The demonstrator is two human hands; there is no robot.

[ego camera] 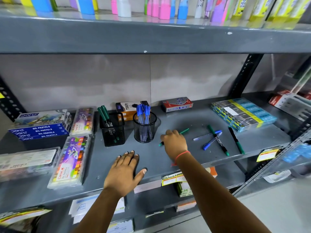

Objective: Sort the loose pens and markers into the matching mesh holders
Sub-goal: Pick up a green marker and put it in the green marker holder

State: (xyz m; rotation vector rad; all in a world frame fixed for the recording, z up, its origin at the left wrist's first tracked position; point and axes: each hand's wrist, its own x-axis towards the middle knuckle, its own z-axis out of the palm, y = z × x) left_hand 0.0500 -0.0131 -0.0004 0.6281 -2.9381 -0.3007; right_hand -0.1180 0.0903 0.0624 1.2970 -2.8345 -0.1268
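On the grey shelf [185,118] a square black mesh holder [112,132] holds green markers, and a round mesh holder [144,127] to its right holds several blue pens. My right hand [175,142] is closed around a green marker [184,131] just right of the round holder. My left hand [125,172] rests flat and open on the shelf front. Further right lie two blue pens [212,141], crossed with a green marker [218,140]. Another green marker [236,140] lies beside them.
Oil pastel boxes [40,130] and crayon cases [70,162] fill the shelf's left side. An orange box [125,109] and a red-grey pen box [177,104] stand at the back. Stacked blue-yellow packs [244,113] lie at the right. An upper shelf [151,37] hangs overhead.
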